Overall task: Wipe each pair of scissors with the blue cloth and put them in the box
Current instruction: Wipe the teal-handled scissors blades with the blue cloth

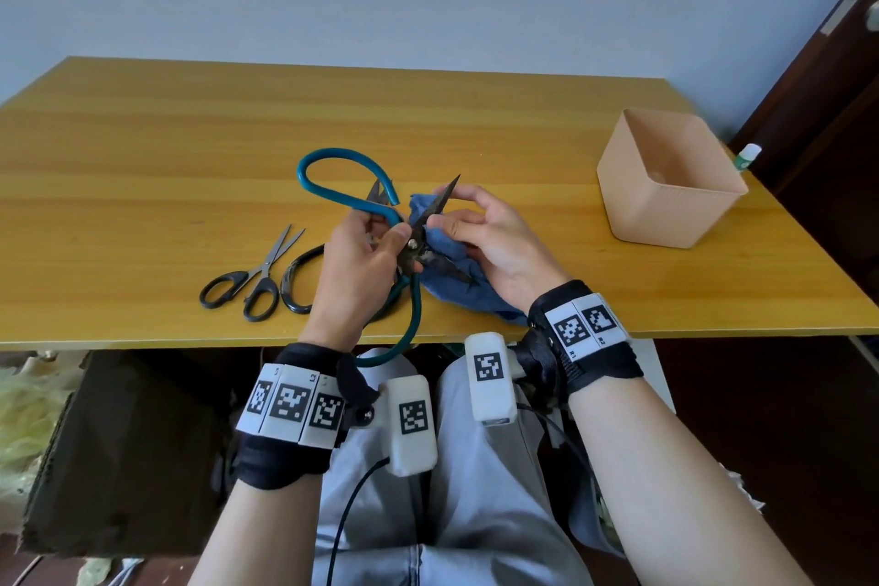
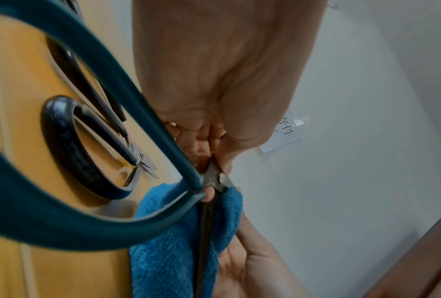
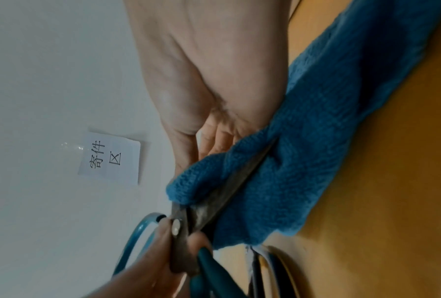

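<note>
My left hand (image 1: 366,247) pinches the teal-handled scissors (image 1: 333,157) at the pivot, blades spread apart above the table. The blue cloth (image 1: 452,286) lies in my right hand (image 1: 480,233), whose fingers curl round it against one dark blade. In the left wrist view the blade (image 2: 206,231) runs down through the cloth (image 2: 168,258). The right wrist view shows the cloth (image 3: 290,181) wrapped over the blade (image 3: 229,193). Small black-handled scissors (image 1: 252,281) and a larger black-handled pair (image 1: 297,286) lie on the table to the left. The beige box (image 1: 666,186) stands at the right.
The wooden table (image 1: 142,157) stretches left and back to a pale wall. A small white and green bottle (image 1: 747,157) sits behind the box at the table's right edge. A dark wooden door (image 1: 832,109) stands at the far right.
</note>
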### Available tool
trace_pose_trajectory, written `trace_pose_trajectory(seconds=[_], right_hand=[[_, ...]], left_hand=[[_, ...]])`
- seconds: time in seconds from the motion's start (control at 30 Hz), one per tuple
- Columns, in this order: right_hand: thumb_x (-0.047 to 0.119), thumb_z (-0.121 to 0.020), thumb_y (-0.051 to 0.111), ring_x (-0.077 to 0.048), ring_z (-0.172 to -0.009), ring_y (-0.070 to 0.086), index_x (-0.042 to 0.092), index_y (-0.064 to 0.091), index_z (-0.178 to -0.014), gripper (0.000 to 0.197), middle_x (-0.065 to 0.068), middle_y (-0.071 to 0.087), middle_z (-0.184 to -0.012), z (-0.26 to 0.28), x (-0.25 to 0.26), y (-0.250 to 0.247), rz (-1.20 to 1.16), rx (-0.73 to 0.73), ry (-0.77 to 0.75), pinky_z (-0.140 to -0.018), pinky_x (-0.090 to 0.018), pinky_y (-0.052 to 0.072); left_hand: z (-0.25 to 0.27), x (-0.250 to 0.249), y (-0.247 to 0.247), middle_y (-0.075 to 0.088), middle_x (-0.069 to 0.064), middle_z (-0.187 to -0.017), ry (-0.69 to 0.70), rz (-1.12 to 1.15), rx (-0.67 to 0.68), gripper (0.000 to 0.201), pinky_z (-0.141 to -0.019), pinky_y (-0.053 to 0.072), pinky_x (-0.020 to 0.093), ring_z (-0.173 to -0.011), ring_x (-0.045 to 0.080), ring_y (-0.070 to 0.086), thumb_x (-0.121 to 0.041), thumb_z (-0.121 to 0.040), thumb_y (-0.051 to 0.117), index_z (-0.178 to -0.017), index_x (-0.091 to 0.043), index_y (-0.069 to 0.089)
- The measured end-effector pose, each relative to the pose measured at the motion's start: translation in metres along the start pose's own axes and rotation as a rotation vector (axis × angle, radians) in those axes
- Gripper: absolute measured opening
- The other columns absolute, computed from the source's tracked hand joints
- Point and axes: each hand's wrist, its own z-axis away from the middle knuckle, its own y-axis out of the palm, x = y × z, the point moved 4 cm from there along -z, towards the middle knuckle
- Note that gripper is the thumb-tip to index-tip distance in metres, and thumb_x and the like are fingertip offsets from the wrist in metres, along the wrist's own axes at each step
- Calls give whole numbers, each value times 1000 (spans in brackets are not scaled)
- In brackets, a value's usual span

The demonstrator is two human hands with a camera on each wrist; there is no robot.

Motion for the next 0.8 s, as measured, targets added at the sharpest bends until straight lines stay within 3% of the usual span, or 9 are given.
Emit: trace_pose_trajectory(seconds=[0.1,0.23,0.33,0.4,0.47,0.53,0.7,0.8], right_hand=[[2,-88,68,-17,-88,67,12,61,-122,36,-8,73,-96,0,3,-4,-87,-6,18,-78,-28,52],[-11,-91,50,-23,-90,65,6,55,-133,45,-11,71,-106,2,3,-3,-125,59,38,-78,-30,53],[-18,-87,42,-23,-95,61,13,54,-133,57,-3,69,-108,4,0,0,-48,168,25,-88,-39,39],[-18,-89,46,-15,-85,62,14,55,-130,53,0,66,-97,4,2,-1,-14,154,37,-80,-30,42],[-16,-90,51,-9,-70,59,13,58,-120,42,-1,60,-83,4,2,-3,1,87,49,-64,-20,45],[-13,-91,55,-8,-64,57,10,56,-115,33,-2,57,-78,3,1,-5,25,36,53,-60,-21,44],[-12,-93,53,-20,-81,68,6,52,-130,42,-17,69,-104,5,2,-2,-31,107,59,-70,-25,53],[-17,-91,49,-23,-85,69,11,50,-136,53,-16,70,-109,8,5,-2,-113,167,60,-72,-28,56]], left_hand=[[0,0,-1,64,3,-82,2,18,-18,17,-70,59,40,-64,16,72,-16,-101,57,-109,-1,57],[1,0,-2,66,6,-82,3,64,-28,13,-66,58,31,-63,14,71,-15,-102,56,-108,-3,57],[1,-1,-1,67,7,-83,6,82,-23,12,-65,58,28,-63,13,71,-14,-101,57,-106,-4,57],[1,0,0,67,9,-84,12,84,-18,11,-65,59,29,-63,15,71,-14,-101,57,-106,-5,58],[1,0,0,68,7,-84,13,89,-14,11,-67,59,29,-64,15,71,-15,-101,57,-107,-5,58],[1,0,0,68,7,-84,11,98,-8,13,-67,59,28,-65,14,72,-16,-102,57,-108,-4,58],[-1,-2,0,66,7,-83,30,77,-8,15,-66,58,25,-63,12,71,-14,-101,57,-108,-1,58],[0,-3,1,67,10,-86,27,93,3,16,-66,58,26,-65,13,72,-15,-102,56,-109,-1,58]])
